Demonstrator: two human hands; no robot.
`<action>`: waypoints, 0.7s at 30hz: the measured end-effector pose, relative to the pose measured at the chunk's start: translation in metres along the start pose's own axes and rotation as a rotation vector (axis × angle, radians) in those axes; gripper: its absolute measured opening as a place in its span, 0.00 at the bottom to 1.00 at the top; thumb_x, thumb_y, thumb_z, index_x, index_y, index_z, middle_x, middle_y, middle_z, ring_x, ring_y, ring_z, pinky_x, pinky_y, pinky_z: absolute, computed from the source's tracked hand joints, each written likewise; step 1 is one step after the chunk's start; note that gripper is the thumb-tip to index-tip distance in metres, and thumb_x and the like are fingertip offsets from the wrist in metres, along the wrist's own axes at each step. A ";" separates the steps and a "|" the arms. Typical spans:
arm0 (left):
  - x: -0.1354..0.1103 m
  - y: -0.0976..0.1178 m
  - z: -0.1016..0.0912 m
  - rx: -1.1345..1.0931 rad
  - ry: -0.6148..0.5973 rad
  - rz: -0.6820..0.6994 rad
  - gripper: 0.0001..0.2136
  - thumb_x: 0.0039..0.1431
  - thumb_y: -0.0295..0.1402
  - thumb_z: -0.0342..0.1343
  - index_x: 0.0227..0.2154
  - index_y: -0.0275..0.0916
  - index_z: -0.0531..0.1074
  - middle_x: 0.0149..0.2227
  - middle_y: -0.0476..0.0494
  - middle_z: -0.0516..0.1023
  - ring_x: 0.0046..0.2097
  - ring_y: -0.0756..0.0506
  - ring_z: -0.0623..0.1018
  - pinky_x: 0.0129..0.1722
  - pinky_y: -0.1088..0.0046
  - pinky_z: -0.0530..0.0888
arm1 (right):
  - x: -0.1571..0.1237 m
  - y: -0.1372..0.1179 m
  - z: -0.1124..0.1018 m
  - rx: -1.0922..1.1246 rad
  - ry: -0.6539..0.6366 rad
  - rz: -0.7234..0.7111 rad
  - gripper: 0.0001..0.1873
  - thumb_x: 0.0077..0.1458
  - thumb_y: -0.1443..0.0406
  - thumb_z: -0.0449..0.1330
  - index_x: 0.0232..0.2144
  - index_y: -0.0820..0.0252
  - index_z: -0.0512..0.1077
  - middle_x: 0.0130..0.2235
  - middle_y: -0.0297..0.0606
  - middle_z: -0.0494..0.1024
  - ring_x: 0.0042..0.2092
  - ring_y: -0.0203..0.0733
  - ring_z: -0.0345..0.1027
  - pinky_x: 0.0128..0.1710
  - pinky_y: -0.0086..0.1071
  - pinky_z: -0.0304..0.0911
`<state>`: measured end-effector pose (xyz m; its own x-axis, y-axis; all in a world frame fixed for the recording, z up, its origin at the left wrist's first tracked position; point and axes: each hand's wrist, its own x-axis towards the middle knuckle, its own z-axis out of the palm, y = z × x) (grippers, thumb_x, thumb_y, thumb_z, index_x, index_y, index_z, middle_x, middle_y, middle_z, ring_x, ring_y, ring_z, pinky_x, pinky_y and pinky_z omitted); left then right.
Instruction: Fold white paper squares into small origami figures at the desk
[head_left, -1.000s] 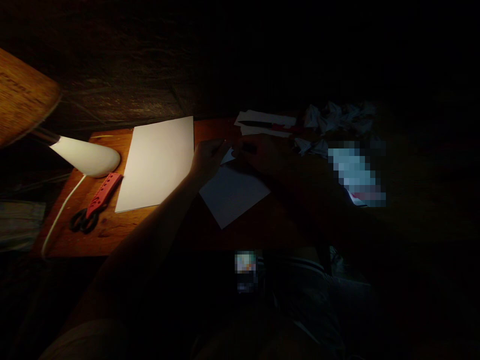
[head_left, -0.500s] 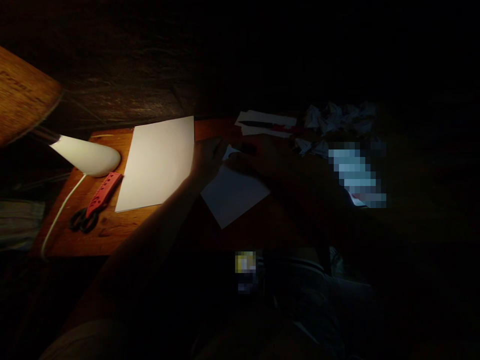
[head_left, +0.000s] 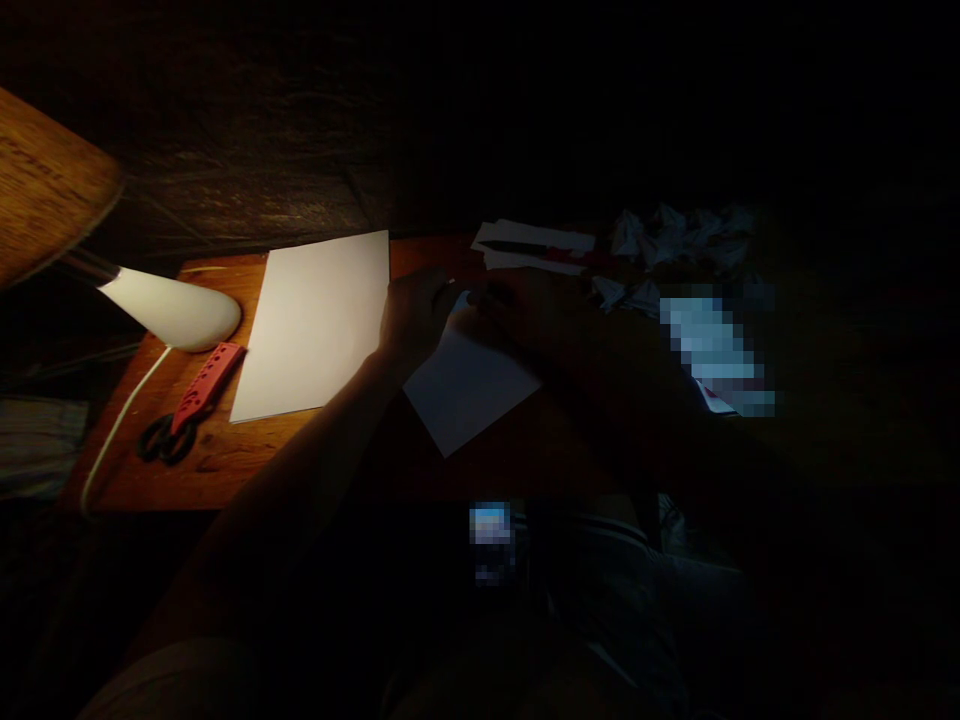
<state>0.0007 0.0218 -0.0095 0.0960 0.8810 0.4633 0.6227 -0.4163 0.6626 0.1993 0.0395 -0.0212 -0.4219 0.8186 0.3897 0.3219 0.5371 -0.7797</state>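
Observation:
The scene is very dark. My left hand [head_left: 416,312] and my right hand [head_left: 529,310] meet over the far corner of a small white paper sheet [head_left: 469,390] that lies turned like a diamond on the wooden table [head_left: 217,465]. The fingers of both hands are curled and pinch the paper's far edge, which looks folded over. The right hand is in deep shadow and its fingers barely show.
A larger white sheet [head_left: 315,320] lies left of the hands. A white lamp base [head_left: 176,312] with a cord and red-sheathed scissors [head_left: 187,408] sit at the left end. More paper [head_left: 532,245] and crumpled paper [head_left: 675,235] lie at the back right.
The two hands have closed together over the paper's far corner, and the small flap seen between them is now mostly covered. The sheet has barely shifted.

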 end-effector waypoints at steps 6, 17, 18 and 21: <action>0.000 -0.008 0.000 0.013 0.033 -0.036 0.22 0.64 0.38 0.65 0.19 0.43 0.61 0.21 0.48 0.65 0.35 0.43 0.77 0.34 0.69 0.67 | 0.000 -0.004 -0.007 -0.213 -0.019 -0.064 0.13 0.61 0.55 0.68 0.36 0.59 0.79 0.35 0.40 0.79 0.36 0.43 0.64 0.38 0.37 0.52; -0.001 -0.008 0.000 0.049 0.062 -0.006 0.20 0.65 0.42 0.63 0.21 0.43 0.63 0.20 0.49 0.60 0.31 0.45 0.72 0.32 0.67 0.61 | -0.001 -0.002 0.000 0.042 -0.002 0.004 0.20 0.64 0.48 0.67 0.32 0.59 0.77 0.31 0.35 0.77 0.34 0.40 0.65 0.35 0.35 0.55; -0.001 -0.007 -0.001 0.068 0.063 0.003 0.21 0.66 0.43 0.63 0.22 0.43 0.63 0.20 0.50 0.59 0.30 0.46 0.70 0.31 0.66 0.59 | -0.001 -0.002 0.001 0.090 0.001 0.010 0.23 0.63 0.45 0.66 0.30 0.58 0.76 0.30 0.34 0.76 0.34 0.40 0.65 0.34 0.34 0.55; -0.002 -0.004 -0.002 0.123 0.071 0.037 0.23 0.68 0.44 0.61 0.21 0.43 0.60 0.20 0.51 0.58 0.27 0.48 0.65 0.31 0.65 0.57 | 0.002 0.000 0.004 0.213 0.007 0.036 0.28 0.62 0.41 0.65 0.26 0.57 0.73 0.29 0.33 0.74 0.33 0.38 0.64 0.33 0.33 0.57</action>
<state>-0.0035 0.0218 -0.0122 0.0678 0.8456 0.5295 0.7104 -0.4136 0.5695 0.1955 0.0402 -0.0227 -0.4069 0.8386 0.3622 0.1505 0.4526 -0.8789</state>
